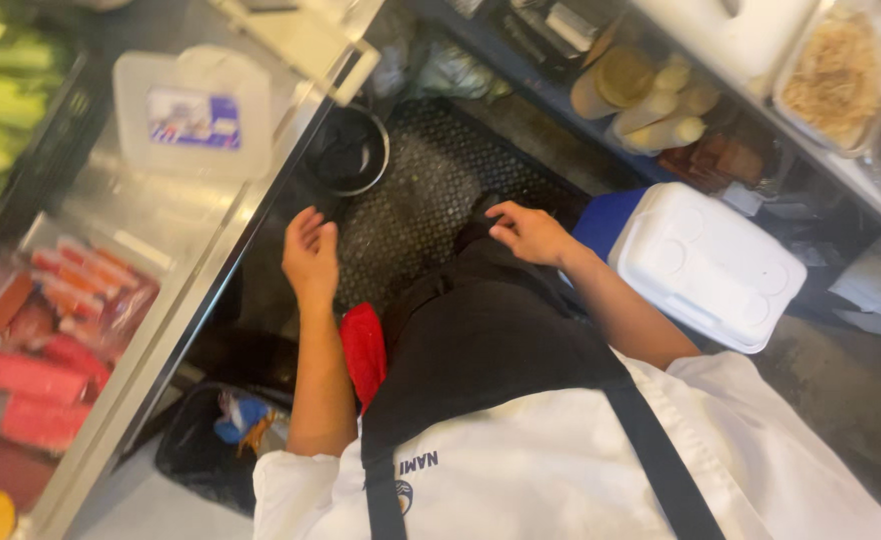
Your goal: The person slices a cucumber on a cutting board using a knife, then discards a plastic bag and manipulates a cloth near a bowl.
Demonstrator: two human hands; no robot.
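While the head camera looks steeply down the person's front, the left hand hangs over the floor just beside the rim of the brushed stainless-steel surface, fingers loosely curled and half open, holding nothing. The right hand rests on the lower edge of the black fabric apron, fingers bent and touching the cloth; whether they pinch it cannot be told. A folded red cloth hangs at the apron's left side, just below the left hand.

Materials: the apron is matt woven fabric with two black straps crossing a white cotton chef jacket. Beneath both hands lies a black perforated rubber floor mat. A round metal bowl with dark contents stands on the floor at the mat's far corner.

Packages: a translucent rectangular plastic lid with a blue-and-red label lies flat on the surface. Clear film packs of red-and-white sticks fill a recess near the left border. A white moulded cooler lid on a blue box sits just beyond the right forearm.

Clearance: open mat extends between the surface rim and the cooler; a black-lined waste bin stands under the rim.
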